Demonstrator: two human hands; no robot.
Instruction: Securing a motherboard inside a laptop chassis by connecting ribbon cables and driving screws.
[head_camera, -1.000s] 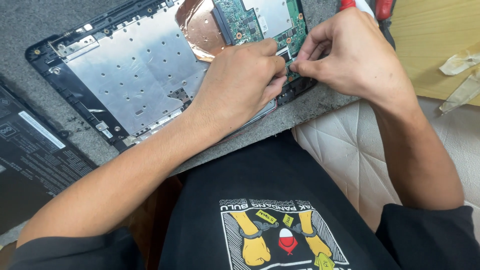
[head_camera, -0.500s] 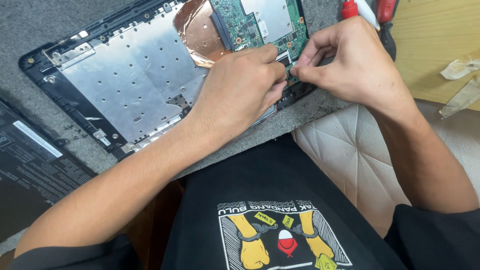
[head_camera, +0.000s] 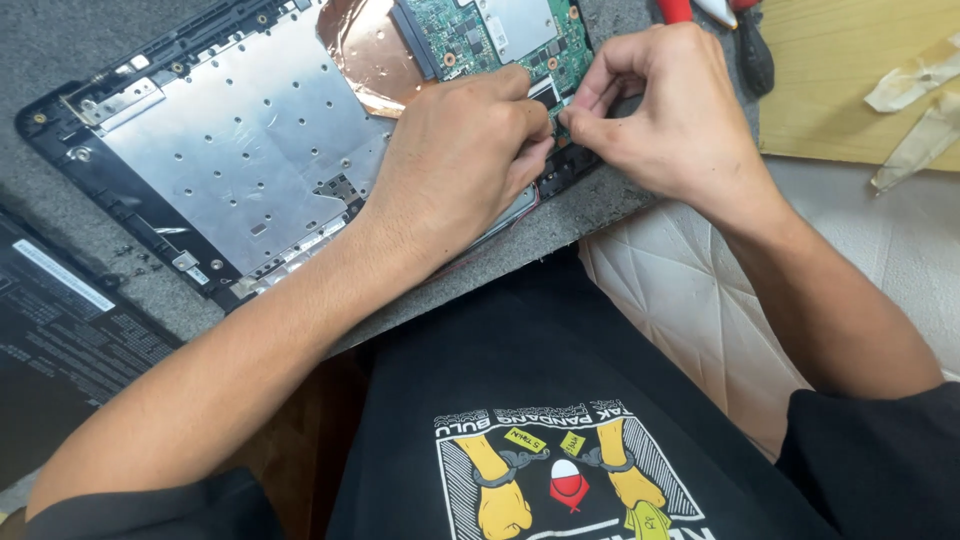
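Observation:
An opened laptop base (head_camera: 110, 195) lies on a grey mat, its silver metal plate (head_camera: 240, 150) bare. A green circuit board (head_camera: 480, 30) and a copper foil patch (head_camera: 365, 50) sit at its upper right. My left hand (head_camera: 455, 165) rests on the base's near edge, fingers curled toward the board's lower corner. My right hand (head_camera: 665, 110) meets it there, thumb and forefinger pinched on a small part at the board's edge (head_camera: 557, 108). What lies between the fingertips is hidden.
A black laptop cover (head_camera: 60, 340) lies at the left. Red-handled tools (head_camera: 700, 10) lie beyond my right hand. A wooden surface (head_camera: 850, 90) with pale tape strips (head_camera: 915, 85) is at the right. A quilted white cushion (head_camera: 680, 300) sits below the mat's edge.
Both hands have stayed together at the board's lower corner, with only small finger shifts. The view has drifted slightly, so the laptop sits a little higher and further left.

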